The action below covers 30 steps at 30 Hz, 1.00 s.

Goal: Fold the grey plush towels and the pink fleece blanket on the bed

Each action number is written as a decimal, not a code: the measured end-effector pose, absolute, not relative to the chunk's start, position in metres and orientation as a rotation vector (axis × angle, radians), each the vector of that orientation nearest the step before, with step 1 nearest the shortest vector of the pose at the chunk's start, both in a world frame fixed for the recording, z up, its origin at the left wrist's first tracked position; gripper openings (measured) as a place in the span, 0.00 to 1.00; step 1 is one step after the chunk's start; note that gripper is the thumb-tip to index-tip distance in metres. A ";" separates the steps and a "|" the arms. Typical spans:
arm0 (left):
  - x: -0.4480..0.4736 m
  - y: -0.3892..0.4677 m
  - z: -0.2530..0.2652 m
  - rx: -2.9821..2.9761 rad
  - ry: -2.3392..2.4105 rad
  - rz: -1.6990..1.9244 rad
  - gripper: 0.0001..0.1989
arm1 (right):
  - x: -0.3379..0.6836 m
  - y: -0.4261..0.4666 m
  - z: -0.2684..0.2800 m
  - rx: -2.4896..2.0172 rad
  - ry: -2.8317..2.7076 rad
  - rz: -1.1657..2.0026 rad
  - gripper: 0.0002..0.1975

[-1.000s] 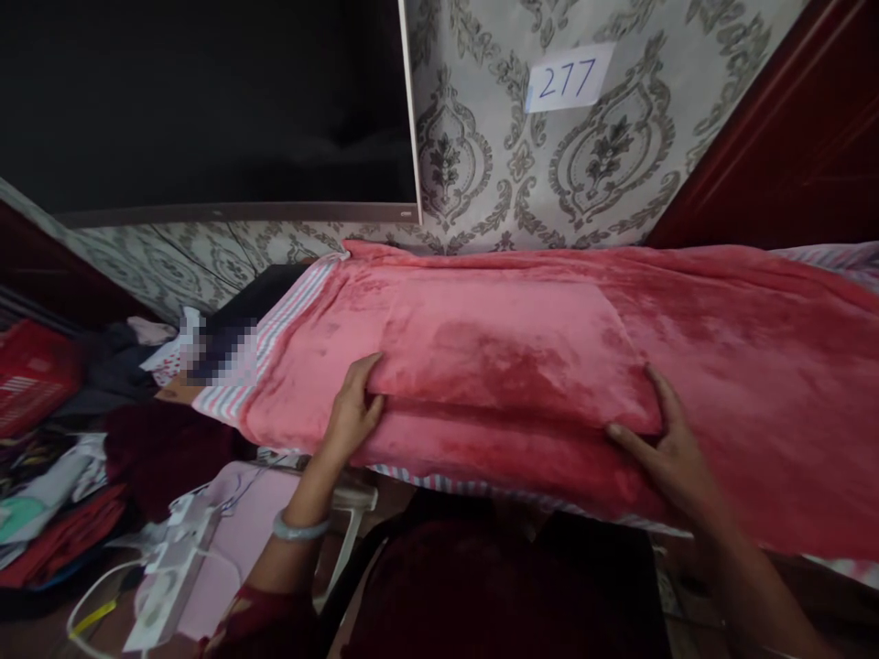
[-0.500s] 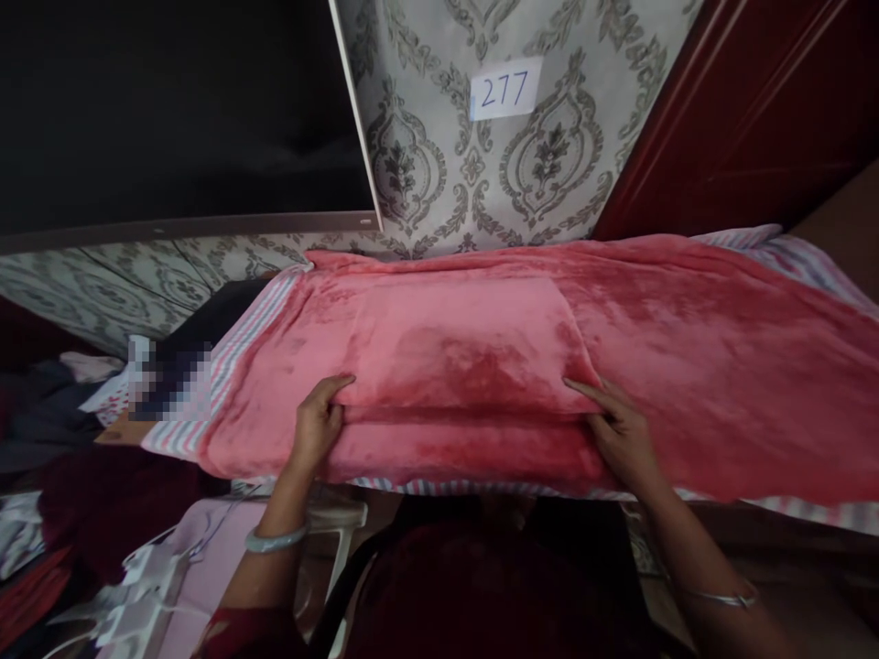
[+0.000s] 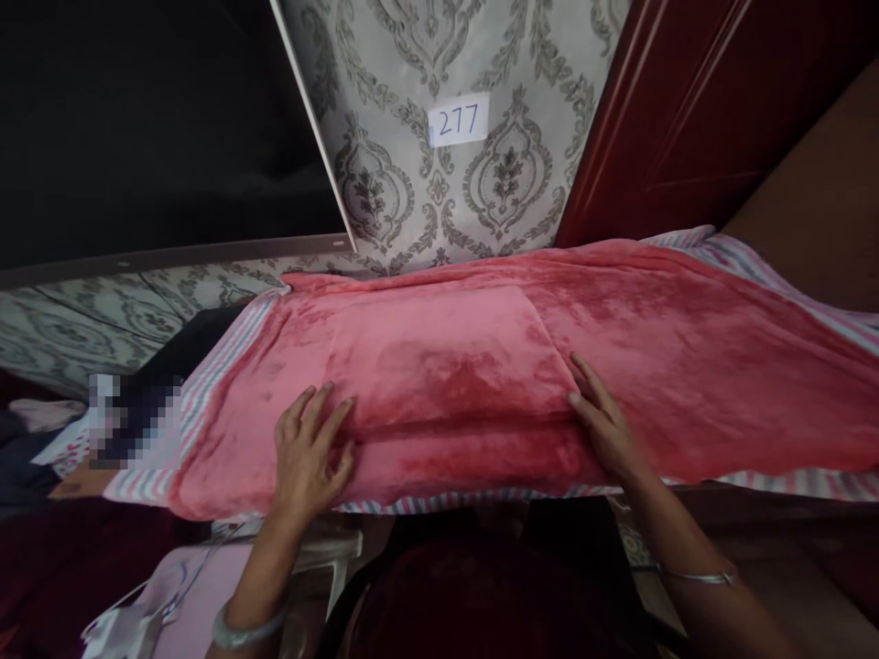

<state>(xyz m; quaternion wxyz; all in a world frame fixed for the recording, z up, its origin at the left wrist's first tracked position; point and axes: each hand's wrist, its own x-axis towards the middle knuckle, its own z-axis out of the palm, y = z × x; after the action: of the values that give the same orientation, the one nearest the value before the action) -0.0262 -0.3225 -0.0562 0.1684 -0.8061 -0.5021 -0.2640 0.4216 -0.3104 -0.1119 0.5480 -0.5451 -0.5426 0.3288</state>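
A folded rectangle of pink plush cloth [image 3: 439, 352] lies flat, its front edge thick and rounded. Under it spreads a blanket [image 3: 714, 366] of the same pink plush, so their borders partly blend. At the front left corner of the folded cloth is my left hand [image 3: 309, 453], its fingers spread and its tips on or just over the plush. My right hand [image 3: 608, 416] is by the front right corner with thumb and fingers apart, beside the cloth's right edge. Neither hand grips the fabric.
Striped cloth [image 3: 223, 366] shows beneath the blanket's edges. Behind are a dark screen [image 3: 157, 128], a patterned wall with a paper marked 277 [image 3: 459, 120], and a dark red door panel [image 3: 659, 137]. At lower left lie a white power strip [image 3: 124, 631] and piled dark clothes [image 3: 89, 558].
Both hands have let go of the folded cloth's front edge, and their fingers have spread. The cloth lies in the same place on the blanket; the view has shifted to the right.
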 end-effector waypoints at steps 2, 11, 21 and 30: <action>-0.019 -0.319 -0.054 -2.348 -1.363 -0.601 0.29 | 0.422 -0.303 -0.110 -1.365 -1.176 0.819 0.36; -0.036 -0.290 -0.066 -2.379 -1.523 -0.351 0.34 | 0.415 -0.265 -0.102 -1.332 -1.278 0.843 0.41; -0.048 -0.283 -0.029 -2.619 -1.509 -0.575 0.28 | 0.430 -0.259 -0.088 -1.440 -1.336 0.949 0.44; 0.053 -0.152 0.034 -2.589 -1.930 -0.233 0.35 | 0.412 -0.153 -0.042 -1.698 -1.187 0.966 0.38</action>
<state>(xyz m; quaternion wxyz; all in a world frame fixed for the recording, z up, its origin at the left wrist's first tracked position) 0.0534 -0.1516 0.0343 -0.0479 -0.7987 -0.5955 -0.0719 0.4116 -0.1534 -0.0415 0.4148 -0.6759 -0.4726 0.3845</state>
